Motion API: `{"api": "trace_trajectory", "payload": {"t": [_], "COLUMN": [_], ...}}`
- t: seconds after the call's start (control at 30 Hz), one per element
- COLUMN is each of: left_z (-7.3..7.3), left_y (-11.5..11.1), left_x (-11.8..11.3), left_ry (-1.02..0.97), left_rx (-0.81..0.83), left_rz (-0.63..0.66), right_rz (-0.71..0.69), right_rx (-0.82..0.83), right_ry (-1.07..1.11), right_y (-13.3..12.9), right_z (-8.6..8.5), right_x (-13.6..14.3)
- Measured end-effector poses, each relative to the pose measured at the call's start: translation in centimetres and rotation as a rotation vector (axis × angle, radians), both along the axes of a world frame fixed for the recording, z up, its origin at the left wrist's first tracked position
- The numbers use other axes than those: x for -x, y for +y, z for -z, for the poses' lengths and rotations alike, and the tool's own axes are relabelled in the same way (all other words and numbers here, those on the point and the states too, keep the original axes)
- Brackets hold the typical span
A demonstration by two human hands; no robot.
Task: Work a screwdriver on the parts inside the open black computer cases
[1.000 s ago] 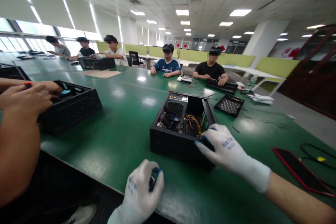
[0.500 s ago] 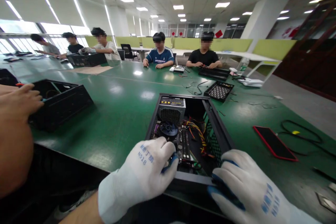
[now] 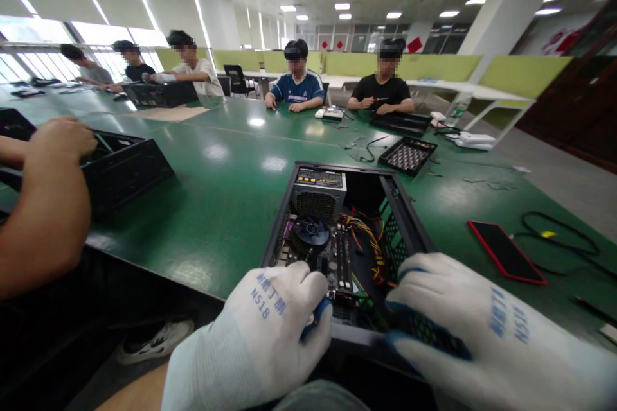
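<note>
Hands [image 3: 270, 327] at PC case [image 3: 407, 217], open-side up, long axis fwd.

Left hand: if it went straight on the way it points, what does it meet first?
Likely the near ends of the long motherboard slots inside the open computer case, just ahead of the left hand. Depth there is unclear.

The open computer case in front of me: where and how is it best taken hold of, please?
The computer case is probably best gripped by its left and right rims, coming from outside on both sides. These edges are long and straight, and frame the open top, where the cooling fan and coloured cables lie exposed.
</note>
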State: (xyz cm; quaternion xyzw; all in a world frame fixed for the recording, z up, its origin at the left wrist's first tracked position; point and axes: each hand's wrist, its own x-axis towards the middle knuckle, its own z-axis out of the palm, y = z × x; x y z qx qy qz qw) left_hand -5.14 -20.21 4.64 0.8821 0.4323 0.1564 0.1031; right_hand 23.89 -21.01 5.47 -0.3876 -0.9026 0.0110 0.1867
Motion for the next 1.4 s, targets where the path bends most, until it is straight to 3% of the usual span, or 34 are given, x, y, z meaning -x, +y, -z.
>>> {"api": "trace_trajectory", "payload": {"t": [0.07,0.13,0.27,0.37,0.5,0.63,0.73,0.9,1.0,1.17,1.4], "left_z": [0.0,0.2,0.3,0.4,0.5,0.7,0.9,1.0,0.7,0.4,0.4], "left_y": [0.0,0.0,-0.1,-0.1,-0.1,-0.1,-0.1,0.1,0.1,0.0,-0.2], "left_x": [0.0,0.0,0.0,-0.1,0.0,0.0,0.0,0.1,0.1,0.0,-0.1], "left_ry": [-0.016,-0.024,-0.019,-0.016,-0.014,-0.026,-0.036,-0.045,-0.046,-0.075,-0.055], "left_rx": [0.000,-0.006,-0.048,-0.053,-0.087,-0.118,-0.117,-0.119,-0.123,-0.137,-0.140], "left_rz": [-0.001,-0.005,-0.016,-0.021,-0.029,-0.029,-0.026,-0.016,-0.009,-0.006,-0.021], "right_rz": [-0.038,-0.045,-0.055,-0.077,-0.157,-0.233,-0.214,-0.046,0.087,0.180,0.242], "right_rx": [0.082,0.053,0.031,0.047,0.051,0.049,0.058,0.119,0.144,0.103,0.065], "right_ry": [-0.107,-0.237,-0.569,-0.717,-0.754,-0.754,-0.754,-0.746,-0.793,-0.844,-0.818], "right_y": [2.8,5.9,10.7,12.3,13.3,13.7,13.1,12.2,12.8,15.2,18.0], "right_z": [-1.0,-1.3,-0.2,1.0,2.4,2.8,1.8,-0.9,-1.4,-0.6,1.0], "right_x": [1.6,3.6,7.5,9.9,11.7,11.5,10.5,8.2,6.6,4.9,5.0]}}
